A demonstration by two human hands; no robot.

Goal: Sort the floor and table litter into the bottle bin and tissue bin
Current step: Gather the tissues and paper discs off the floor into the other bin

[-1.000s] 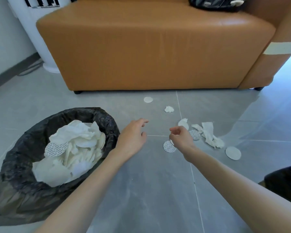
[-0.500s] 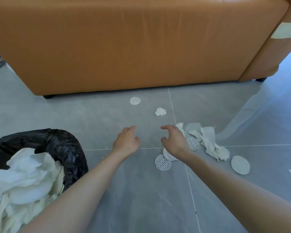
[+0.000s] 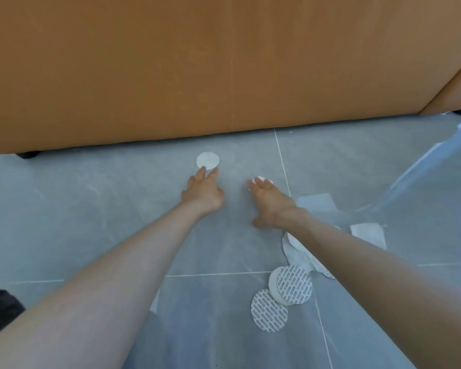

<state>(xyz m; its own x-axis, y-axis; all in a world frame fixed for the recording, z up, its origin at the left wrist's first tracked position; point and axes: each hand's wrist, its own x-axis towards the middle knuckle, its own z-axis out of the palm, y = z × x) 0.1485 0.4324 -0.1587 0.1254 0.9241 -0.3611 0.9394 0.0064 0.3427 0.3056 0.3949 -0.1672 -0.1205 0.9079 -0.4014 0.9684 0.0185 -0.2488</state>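
Holds left hand [image 3: 201,194] low, fingers [image 3: 200,174] straight, slightly spread, tips meeting near edge of white disc [image 3: 207,160] on floor tiles [image 3: 91,209] near sofa [image 3: 171,75], grasping nothing; poises right hand [image 3: 270,205], fingers likewise released, over small tissue scrap [image 3: 262,178], contact indeterminable.
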